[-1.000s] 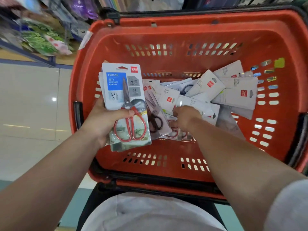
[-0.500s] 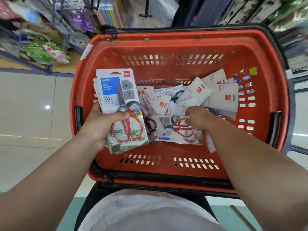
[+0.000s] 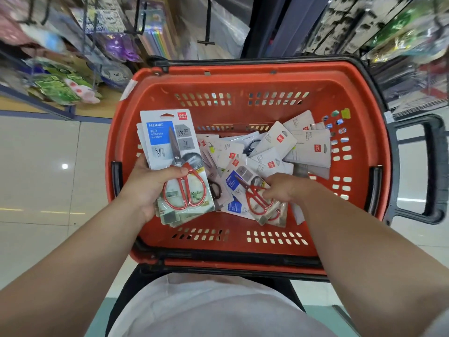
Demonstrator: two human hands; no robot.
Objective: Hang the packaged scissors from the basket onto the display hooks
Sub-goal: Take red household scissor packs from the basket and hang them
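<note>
The person's left hand (image 3: 150, 188) grips a small stack of packaged scissors (image 3: 170, 142) by its lower half, thumb across the front just above the red handles. The stack is held over the left side of the red basket (image 3: 243, 242), and its top card is upright, showing a blue "HOME" label. The right hand (image 3: 281, 188) reaches into the basket near its middle. Its fingers are curled and pinch another packet of red-handled scissors (image 3: 252, 195), which is tilted, with its blue label toward the left. Under that packet's lower edge lie more packets of the same kind. The two hands are apart, each closed on its own packets. Behind them, a loose heap of pale packets (image 3: 308, 147) fills the far right of the basket floor, overlapping at all angles, most with only a small red logo showing. A black handle (image 3: 435, 166) sticks out from the basket's right end. Beyond the basket, the shelves are blurred. A black display hook (image 3: 206, 32) hangs above the far rim, and bagged goods (image 3: 60, 88) hang at the left over a pale tiled floor (image 3: 36, 166).
</note>
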